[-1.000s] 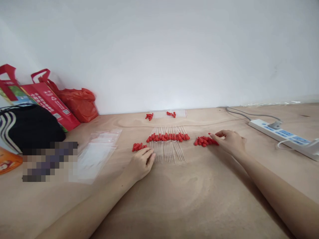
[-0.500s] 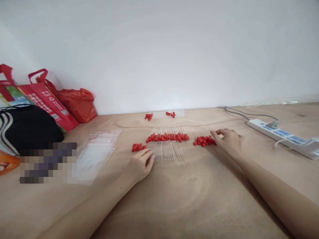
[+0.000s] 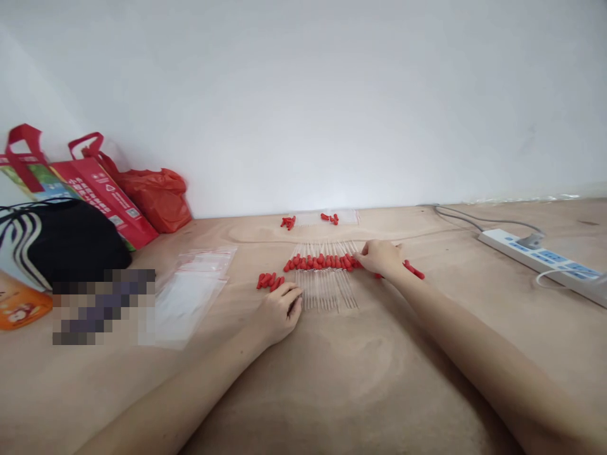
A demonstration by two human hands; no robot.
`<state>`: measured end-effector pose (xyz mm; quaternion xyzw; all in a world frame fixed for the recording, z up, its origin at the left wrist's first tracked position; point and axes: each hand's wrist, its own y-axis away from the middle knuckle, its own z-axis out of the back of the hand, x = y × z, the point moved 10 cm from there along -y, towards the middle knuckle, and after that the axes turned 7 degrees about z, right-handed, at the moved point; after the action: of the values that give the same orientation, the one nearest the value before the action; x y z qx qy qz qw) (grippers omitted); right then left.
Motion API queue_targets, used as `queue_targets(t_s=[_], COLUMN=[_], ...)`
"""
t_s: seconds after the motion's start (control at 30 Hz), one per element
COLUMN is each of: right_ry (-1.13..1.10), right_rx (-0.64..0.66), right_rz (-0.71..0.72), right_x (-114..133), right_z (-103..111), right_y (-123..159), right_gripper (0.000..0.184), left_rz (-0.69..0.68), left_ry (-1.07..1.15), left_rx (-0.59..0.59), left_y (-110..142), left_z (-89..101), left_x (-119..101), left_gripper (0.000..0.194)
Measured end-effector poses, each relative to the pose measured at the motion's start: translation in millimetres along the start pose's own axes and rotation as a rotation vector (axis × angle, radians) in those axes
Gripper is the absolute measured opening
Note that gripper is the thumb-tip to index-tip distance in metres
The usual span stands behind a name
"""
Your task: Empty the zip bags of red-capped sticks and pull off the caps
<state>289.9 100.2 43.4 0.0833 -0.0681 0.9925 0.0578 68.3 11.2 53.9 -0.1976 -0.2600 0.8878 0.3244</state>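
On the desk (image 3: pixel 332 392), held right hand (image 3: pixel 383 257), fingertips nearly pinched together, at the right end of the red bulbs (image 3: pixel 320 260) lying across clear tubes (image 3: pixel 327 291); rested left hand (image 3: pixel 281 311), loosely curled, just beside the tubes; could not tell either grip's hold.

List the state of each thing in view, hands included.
Thin clear tubes: side by side
Left pile of small red bulbs: loose
Left hand: fingers curled, beside the tubes
Right hand: at the tubes' right end, grasp unclear
Clear plastic bags at left: flat, overlapping
White rectangular power strip: grey plug inserted
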Motion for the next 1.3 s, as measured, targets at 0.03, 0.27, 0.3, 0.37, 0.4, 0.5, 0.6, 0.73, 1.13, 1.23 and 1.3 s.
queue_targets(t_s=[0.03, 0.27, 0.3, 0.37, 0.4, 0.5, 0.6, 0.73, 1.13, 1.23, 1.3], right_ry=[0.003, 0.02, 0.023, 0.03, 0.032, 0.036, 0.035, -0.063, -0.147, -0.162, -0.172], right_rx=[0.01, 0.034, 0.031, 0.021, 0.016, -0.008, -0.033, -0.212, -0.654, -0.703, -0.713], right_rz=[-0.001, -0.002, -0.002, -0.002, -0.004, -0.006, 0.006, 0.156, 0.872, 0.94, 0.98], right_x=[1.0, 2.7, 3.6, 5.4, 6.0, 5.6, 3.0, 8.6, 59.9, 74.5, 82.4], right_z=[-2.3, -10.6, -10.5, -9.1, -7.5, 0.8, 10.7, 26.6, 36.6, 34.9, 33.1], right_y=[-0.2, 2.4, 2.4, 2.5, 2.7, 5.4, 13.2, 38.0, 138.5, 146.3, 149.9], right_gripper=[0.032, 0.028, 0.027, 0.025, 0.025, 0.024, 0.027, 0.025, 0.017, 0.012, 0.011], left_rz=[0.001, 0.028, 0.036, 0.044, 0.046, 0.044, 0.046, 0.042, -0.126, -0.255, -0.285], left_ry=[0.011, 0.079, 0.083, 0.091, 0.095, 0.094, 0.091, 0.08, -0.024, -0.067, -0.091], left_rx=[0.003, 0.032, 0.037, 0.04, 0.04, 0.034, 0.029, 0.027, -0.063, -0.089, -0.113], left_y=[-0.1, -1.5, -1.6, -2.0, -2.1, -2.4, -2.3, -1.8, -2.9, 0.6, 1.9], left_z=[-0.7, -3.8, -3.7, -2.9, -2.3, -0.7, -0.6, -1.2, 15.2, 13.6, 13.3], left_x=[0.3, 3.2, 3.7, 4.1, 4.0, 3.7, 4.9, 5.9, -21.6, -38.4, -44.7], left_gripper=[0.021, 0.021, 0.021, 0.021, 0.021, 0.021, 0.021, 0.021, 0.024, 0.02, 0.016])
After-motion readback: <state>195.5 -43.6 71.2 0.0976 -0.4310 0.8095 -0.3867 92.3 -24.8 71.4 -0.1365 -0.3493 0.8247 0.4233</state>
